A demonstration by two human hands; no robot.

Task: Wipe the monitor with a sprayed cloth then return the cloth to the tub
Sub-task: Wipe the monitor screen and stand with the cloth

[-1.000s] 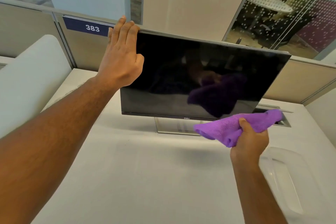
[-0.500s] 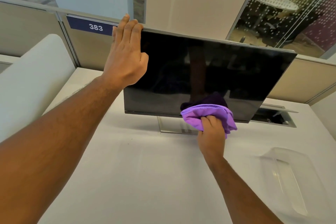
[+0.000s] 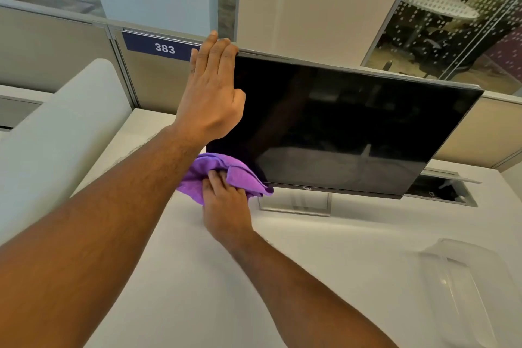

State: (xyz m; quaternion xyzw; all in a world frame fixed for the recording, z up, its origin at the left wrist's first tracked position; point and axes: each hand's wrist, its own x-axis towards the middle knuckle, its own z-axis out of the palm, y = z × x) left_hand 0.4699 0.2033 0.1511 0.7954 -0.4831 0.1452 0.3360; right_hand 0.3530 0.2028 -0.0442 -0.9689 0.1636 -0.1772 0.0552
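A black monitor [image 3: 353, 127] stands on a white desk [image 3: 197, 277], its screen dark and tilted back. My left hand [image 3: 210, 96] grips the monitor's top left corner, fingers over the upper edge. My right hand [image 3: 226, 206] holds a bunched purple cloth [image 3: 226, 174] pressed against the screen's lower left corner. A clear plastic tub [image 3: 466, 285] sits on the desk at the lower right, with nothing visible in it. The monitor's stand [image 3: 293, 203] shows below the bottom bezel.
A cable hatch [image 3: 440, 192] is open in the desk behind the monitor's right side. Beige partition panels with a blue sign reading 383 [image 3: 163, 46] run along the back. A white curved divider [image 3: 56, 133] rises at the left.
My right hand has swept the purple cloth leftward along the bottom of the screen, from the lower right to the lower left corner. My left hand has kept its hold on the top corner.
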